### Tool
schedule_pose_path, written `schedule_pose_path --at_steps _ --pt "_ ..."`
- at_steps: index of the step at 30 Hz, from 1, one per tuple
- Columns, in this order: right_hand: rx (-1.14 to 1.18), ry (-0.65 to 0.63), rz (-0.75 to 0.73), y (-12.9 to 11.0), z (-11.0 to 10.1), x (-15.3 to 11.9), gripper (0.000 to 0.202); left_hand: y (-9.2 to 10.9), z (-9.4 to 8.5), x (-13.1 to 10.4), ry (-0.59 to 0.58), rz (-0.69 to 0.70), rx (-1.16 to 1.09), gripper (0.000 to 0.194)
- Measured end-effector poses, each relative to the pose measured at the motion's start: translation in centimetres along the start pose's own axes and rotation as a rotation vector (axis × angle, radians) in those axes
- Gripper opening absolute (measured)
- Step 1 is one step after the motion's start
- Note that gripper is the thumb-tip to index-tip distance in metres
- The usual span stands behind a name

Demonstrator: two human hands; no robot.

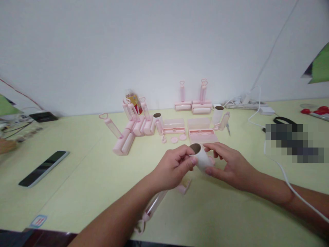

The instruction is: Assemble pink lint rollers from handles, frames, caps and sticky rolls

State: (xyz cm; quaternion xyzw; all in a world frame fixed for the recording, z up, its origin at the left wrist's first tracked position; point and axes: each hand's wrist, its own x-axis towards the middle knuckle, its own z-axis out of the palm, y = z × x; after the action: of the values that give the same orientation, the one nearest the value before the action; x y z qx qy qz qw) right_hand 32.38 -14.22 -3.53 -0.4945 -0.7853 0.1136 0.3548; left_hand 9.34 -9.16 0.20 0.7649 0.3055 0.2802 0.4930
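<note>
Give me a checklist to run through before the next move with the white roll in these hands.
1. Left hand gripping the white roll: ok, thumb and fingers are at its rim.
2. Right hand touching the roll: ok, its thumb rests near the lower end.
3. Brown core visible at the roll's upper end: ok.
4. Clear tube in full view: not ok, the left forearm hides part of it.
5. White cable clear of the right forearm: not ok, it crosses it in this view.
6. Loose edge on the roll: cannot tell.
</note>
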Motion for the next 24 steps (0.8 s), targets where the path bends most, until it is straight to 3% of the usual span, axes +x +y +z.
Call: schedule_pose_path --at_steps 3,4,7,10,12,16,24 --pt "0.081 -0.064 0.009 -0.7 0.2 0.4 0.039 0.5 0.9 -0.3 -0.034 0.090 0.105 0.020" --pt "0.074 -0.048 0.023 -0.5 0.2 0.4 0.033 0.5 1.0 -0.4 -0.029 0.100 0.085 0.027" --pt "-0.058 0.149 0.149 1.7 -0.8 0.5 0.025 0.3 0.8 -0.4 -0.017 0.084 0.036 0.046" --pt "-0.159 0.407 0.357 5.7 -2.6 1.0 0.031 0.0 0.3 -0.3 -0.059 0.104 0.160 0.030" --pt "-0.209 0.475 0.455 8.5 -3.4 1.4 0.037 -0.1 0.1 -0.1 -0.090 0.128 0.272 0.024" --pt "-0.189 0.384 0.603 12.0 -3.2 1.8 0.038 -0.7 0.1 0.1 -0.113 0.155 0.392 0.024" --pt "-0.243 0.233 0.595 12.9 -1.8 1.7 0.044 -1.9 0.1 0.0 -0.100 0.120 0.415 0.023"
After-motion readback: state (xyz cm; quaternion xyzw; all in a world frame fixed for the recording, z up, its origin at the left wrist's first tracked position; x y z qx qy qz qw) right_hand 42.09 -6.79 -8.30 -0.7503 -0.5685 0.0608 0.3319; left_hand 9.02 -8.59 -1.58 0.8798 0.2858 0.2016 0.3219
